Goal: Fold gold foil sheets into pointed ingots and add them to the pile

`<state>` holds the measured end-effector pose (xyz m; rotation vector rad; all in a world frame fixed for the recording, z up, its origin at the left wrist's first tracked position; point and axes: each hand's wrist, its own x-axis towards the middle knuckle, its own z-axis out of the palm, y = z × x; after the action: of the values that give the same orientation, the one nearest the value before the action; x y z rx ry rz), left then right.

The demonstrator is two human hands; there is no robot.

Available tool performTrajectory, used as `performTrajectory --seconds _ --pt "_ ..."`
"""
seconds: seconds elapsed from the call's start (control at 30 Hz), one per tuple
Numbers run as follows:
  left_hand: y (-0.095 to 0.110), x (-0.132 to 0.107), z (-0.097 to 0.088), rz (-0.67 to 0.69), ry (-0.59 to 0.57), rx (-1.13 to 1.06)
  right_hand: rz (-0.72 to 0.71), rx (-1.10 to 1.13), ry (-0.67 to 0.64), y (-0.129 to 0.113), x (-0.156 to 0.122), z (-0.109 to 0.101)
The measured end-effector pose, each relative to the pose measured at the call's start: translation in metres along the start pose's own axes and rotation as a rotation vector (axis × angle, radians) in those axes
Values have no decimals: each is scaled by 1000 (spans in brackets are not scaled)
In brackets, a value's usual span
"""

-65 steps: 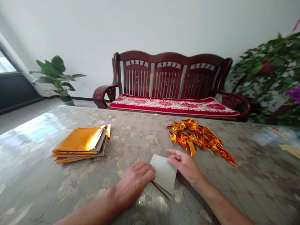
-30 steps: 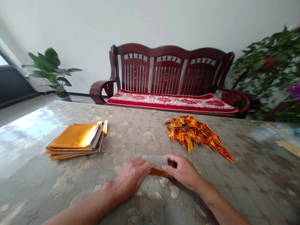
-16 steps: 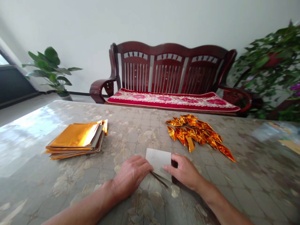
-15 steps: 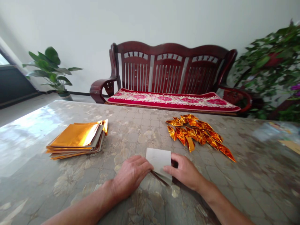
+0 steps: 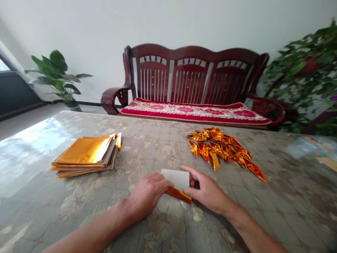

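Between my two hands is a sheet of gold foil paper [image 5: 176, 178], its pale back up and a strip of gold showing along the near edge. My left hand [image 5: 149, 189] grips its left end with the fingers pressed together. At the right end, my right hand [image 5: 204, 189] has the paper's edge between thumb and fingers, the index finger lifted off. To the left lies a stack of gold foil sheets [image 5: 84, 153]. Several folded gold paper pieces [image 5: 223, 149] lie in a cluster beyond my right hand.
The table [image 5: 147, 147] has a patterned cover. Clear plastic packaging [image 5: 308, 146] lies at its right edge, beside a tan piece of card [image 5: 326, 163]. Behind the table stands a dark red wooden bench [image 5: 189, 73] with a red floral cushion. Potted plants [image 5: 58, 77] flank it.
The near edge of the paper has been folded up, so a gold strip now shows where the pale side was. My right index finger has stretched out along the far edge.
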<state>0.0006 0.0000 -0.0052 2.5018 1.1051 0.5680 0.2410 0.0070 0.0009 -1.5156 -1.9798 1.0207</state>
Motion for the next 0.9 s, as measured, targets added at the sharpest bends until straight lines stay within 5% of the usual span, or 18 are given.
performTrajectory --seconds 0.6,0.9 --pt "-1 -1 5 68 21 34 -28 -82 -29 -7 -2 -5" --pt "0 -2 5 143 53 105 -49 -264 59 -14 -9 6"
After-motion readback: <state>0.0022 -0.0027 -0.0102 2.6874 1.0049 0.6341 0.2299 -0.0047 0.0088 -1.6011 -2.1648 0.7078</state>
